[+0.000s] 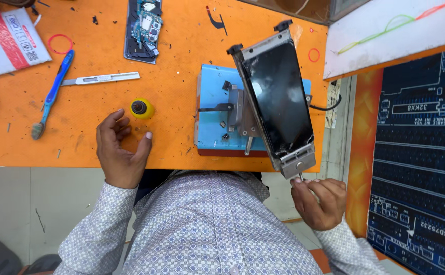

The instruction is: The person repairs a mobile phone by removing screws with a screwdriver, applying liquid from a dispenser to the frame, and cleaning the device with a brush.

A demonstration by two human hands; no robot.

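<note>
One phone [278,99] with a cracked dark screen is sitting clamped in a metal frame [299,162], tilted above a blue fixture [212,107] at the table's [80,147] near edge — mounted already, glass not yet off. The right hand [320,201] is pinching a small screw or knob under the frame's lower end. The left hand [121,150] is resting half-open on the orange table, holding nothing, just beside a small yellow cap [142,108]. Farther out are lying a blue toothbrush [53,94], a metal blade tool [100,78] and an opened phone board [145,28] — a printed circuit-diagram sheet [421,163] is hanging at the right.
</note>
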